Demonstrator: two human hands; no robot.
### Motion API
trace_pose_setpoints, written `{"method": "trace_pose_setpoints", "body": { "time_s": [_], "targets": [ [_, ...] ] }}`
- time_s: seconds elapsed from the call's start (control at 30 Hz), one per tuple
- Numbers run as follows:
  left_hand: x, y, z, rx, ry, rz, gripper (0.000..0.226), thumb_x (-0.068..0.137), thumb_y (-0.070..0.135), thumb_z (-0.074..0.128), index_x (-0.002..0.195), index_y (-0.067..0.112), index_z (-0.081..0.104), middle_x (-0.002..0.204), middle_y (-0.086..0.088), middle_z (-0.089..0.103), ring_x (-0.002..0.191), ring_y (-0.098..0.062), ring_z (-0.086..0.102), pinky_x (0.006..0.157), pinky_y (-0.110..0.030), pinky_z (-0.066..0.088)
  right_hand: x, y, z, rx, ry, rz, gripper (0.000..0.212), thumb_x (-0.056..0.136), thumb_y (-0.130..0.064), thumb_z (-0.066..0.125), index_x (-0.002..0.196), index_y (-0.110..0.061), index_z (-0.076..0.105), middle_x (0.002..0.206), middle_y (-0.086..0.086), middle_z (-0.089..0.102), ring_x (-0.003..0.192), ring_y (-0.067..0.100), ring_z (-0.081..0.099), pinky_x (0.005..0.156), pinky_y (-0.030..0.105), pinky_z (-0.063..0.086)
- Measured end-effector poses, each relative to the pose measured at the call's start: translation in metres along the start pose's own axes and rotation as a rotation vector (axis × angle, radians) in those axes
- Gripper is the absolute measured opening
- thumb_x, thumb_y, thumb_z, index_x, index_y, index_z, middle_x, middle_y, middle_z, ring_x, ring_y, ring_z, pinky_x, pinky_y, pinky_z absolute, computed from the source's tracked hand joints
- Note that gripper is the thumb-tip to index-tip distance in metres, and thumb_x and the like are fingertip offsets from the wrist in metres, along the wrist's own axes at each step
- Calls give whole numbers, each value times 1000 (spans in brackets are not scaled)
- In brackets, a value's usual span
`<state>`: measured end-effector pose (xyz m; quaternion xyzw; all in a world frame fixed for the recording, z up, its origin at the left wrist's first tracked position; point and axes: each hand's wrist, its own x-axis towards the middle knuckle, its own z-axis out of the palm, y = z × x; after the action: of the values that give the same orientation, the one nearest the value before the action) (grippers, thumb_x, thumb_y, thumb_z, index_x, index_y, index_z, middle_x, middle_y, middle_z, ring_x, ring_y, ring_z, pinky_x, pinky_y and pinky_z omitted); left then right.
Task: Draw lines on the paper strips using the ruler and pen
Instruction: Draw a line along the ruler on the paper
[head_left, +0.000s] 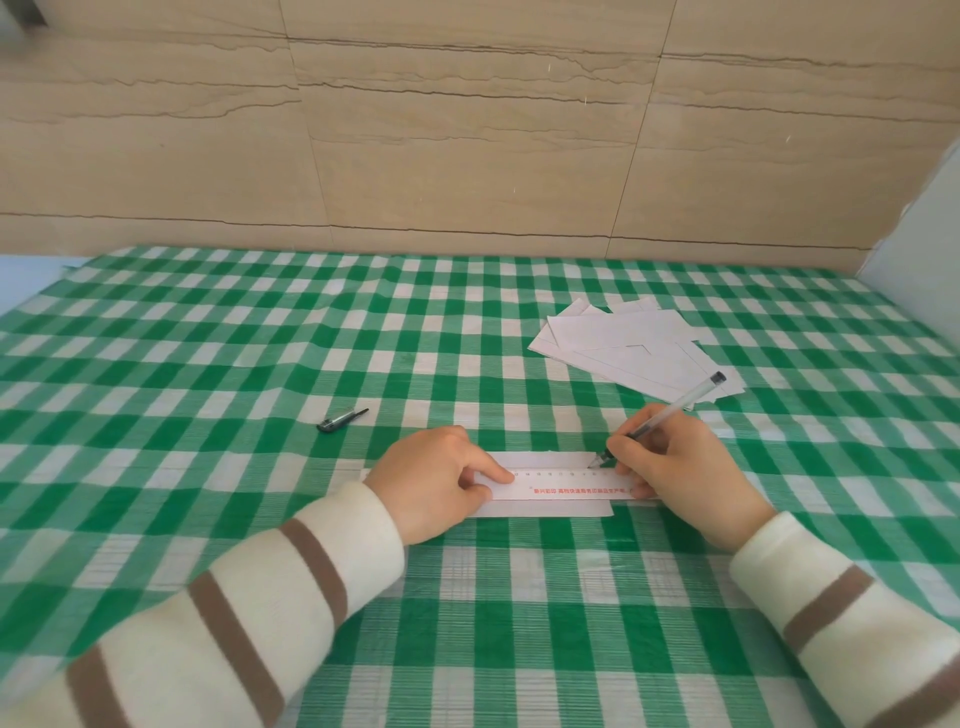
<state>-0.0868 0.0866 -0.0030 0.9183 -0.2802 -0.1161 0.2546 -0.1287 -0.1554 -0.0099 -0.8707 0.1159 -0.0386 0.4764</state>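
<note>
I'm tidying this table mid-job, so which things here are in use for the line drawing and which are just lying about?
In use:
pen, gripped by the right hand
ruler, pressed down by the left hand
paper strip under the ruler

Lying about:
pen cap on the tablecloth
pile of paper pieces, possibly waiting or finished

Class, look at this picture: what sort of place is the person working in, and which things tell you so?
Probably a home table used for paper craft: a green checked tablecloth covers it, a tiled wall stands behind, and loose paper sheets lie near the ruler and pen.
</note>
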Motion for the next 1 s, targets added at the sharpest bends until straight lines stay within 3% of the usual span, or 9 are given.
{"method": "trace_pose_setpoints", "body": {
  "time_s": [0.07, 0.23, 0.43, 1.0],
  "targets": [
    [0, 0, 0, 2, -1, -4, 25, 86, 26, 57, 104, 41, 65, 81, 14, 50, 79, -8, 51, 78, -24, 43, 0, 1, -1, 12, 6, 4, 8, 85, -23, 63, 78, -21, 62, 70, 5, 69, 57, 14, 66, 54, 26, 57],
    [-1, 0, 0, 6, -2, -9, 25, 86, 26, 57, 105, 41, 64, 81, 14, 50, 79, -8, 51, 79, -24, 44, -1, 1, -4, 12, 7, 8, 8, 85, -22, 63, 78, -19, 62, 70, 6, 69, 58, 19, 66, 61, 37, 60],
    [0, 1, 1, 13, 5, -8, 25, 86, 26, 57, 104, 42, 65, 81, 14, 50, 78, -7, 51, 77, -23, 43, -1, 1, -4, 11, 9, 4, 7, 85, -23, 63, 79, -20, 62, 68, 2, 69, 63, 23, 67, 65, 40, 60],
    [0, 1, 1, 18, 4, -5, 25, 86, 26, 57, 105, 41, 65, 83, 12, 52, 79, -9, 51, 77, -23, 42, -1, 2, -5, 22, 13, 12, 6, 85, -21, 62, 80, -19, 62, 68, 2, 70, 63, 24, 68, 65, 40, 61]
  ]
}}
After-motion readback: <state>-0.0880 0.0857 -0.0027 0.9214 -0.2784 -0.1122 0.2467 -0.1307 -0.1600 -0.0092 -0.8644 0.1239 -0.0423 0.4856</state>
